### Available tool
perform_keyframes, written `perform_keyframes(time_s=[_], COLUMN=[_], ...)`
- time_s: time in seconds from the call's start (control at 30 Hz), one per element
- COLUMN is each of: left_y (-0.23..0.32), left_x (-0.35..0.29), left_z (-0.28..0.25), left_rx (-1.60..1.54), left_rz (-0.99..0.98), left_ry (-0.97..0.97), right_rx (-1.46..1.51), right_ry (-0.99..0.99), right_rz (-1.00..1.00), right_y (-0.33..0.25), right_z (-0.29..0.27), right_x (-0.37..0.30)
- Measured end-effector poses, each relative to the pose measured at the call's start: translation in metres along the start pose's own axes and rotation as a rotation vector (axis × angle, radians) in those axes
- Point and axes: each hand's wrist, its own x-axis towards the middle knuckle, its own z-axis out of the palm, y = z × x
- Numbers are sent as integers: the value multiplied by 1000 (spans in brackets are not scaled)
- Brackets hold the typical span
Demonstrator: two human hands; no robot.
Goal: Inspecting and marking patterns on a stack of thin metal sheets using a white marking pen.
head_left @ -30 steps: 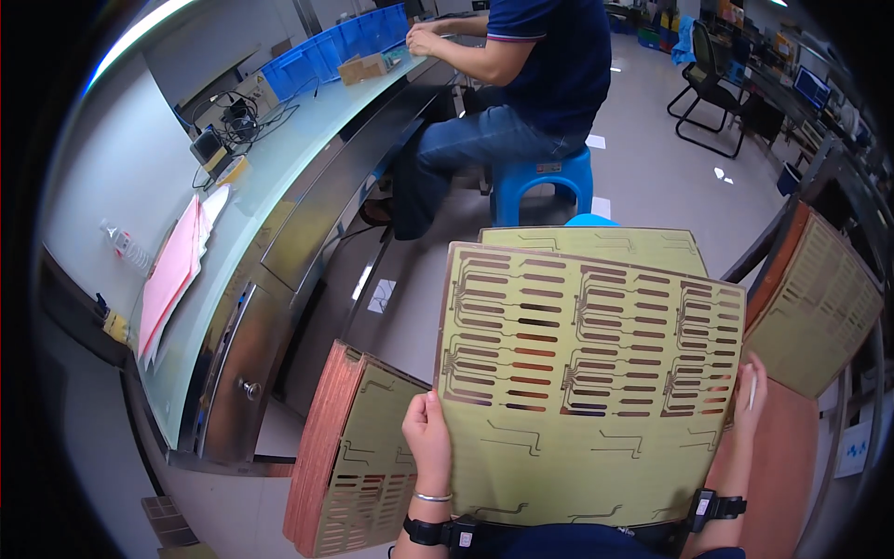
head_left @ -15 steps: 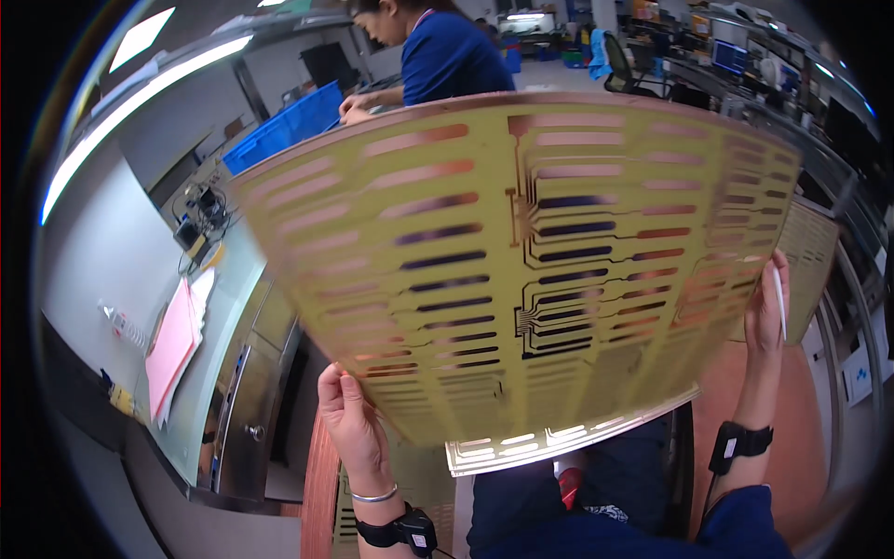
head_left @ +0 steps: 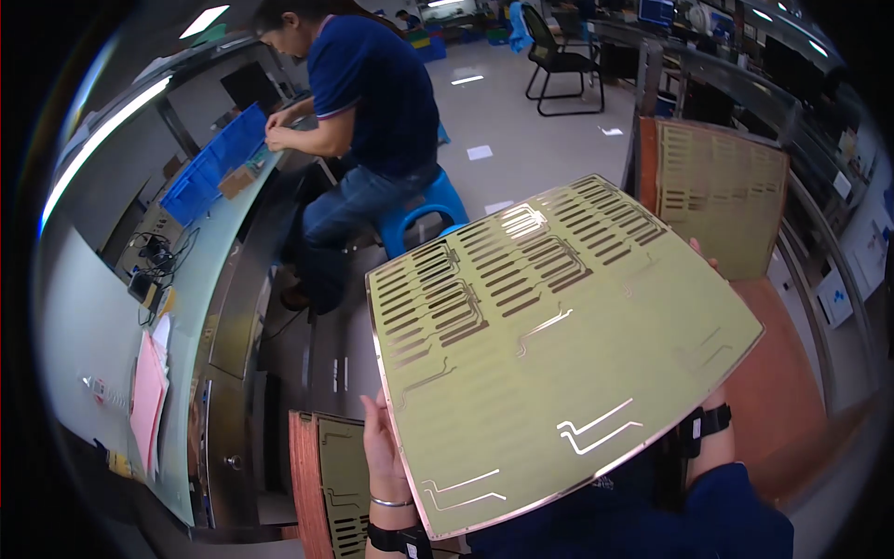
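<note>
A large yellow-green circuit board panel (head_left: 549,373) with copper traces is tilted in front of me, rows of slot-shaped pads across its far half and a few thin traces nearer. My left hand (head_left: 382,452) grips its left edge; part of the fingers is behind the board. At the right edge, the fingertips of my right hand (head_left: 700,250) show, the rest covered by the panel. Beside my left wrist stands a stack of similar panels (head_left: 340,480) with copper-coloured edges. On the right, another patterned panel (head_left: 717,200) leans upright by a copper-coloured sheet (head_left: 768,401).
A co-worker (head_left: 372,112) sits on a blue stool (head_left: 436,205) at the long bench (head_left: 209,307), hands near a blue bin (head_left: 209,168). Pink papers (head_left: 149,387) and cables (head_left: 158,252) lie on that bench. Metal rails (head_left: 792,270) run along the right; a black chair (head_left: 559,61) stands farther off.
The panel has swung from nearly upright to a flatter tilt, and a different trace pattern shows. The white stick-like thing seen by my right hand is out of sight. My view has turned right.
</note>
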Motion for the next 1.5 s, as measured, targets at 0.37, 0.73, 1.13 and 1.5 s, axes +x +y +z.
perform_keyframes(time_s=[0.37,0.73,1.13,1.5], left_y=[-41,-50,-33,10], left_x=[3,23,41,29], left_z=[-36,-20,130,218], left_rx=[4,-59,807,537], left_rz=[75,167,-338,442], left_ry=[76,68,-635,-1097], right_rx=[-422,447,57,-136], right_ry=[537,-26,386,840], right_rz=[12,226,-215,-475], right_y=[67,95,-13,-191], right_z=[3,68,51,-112], right_x=[-29,-78,-41,-79])
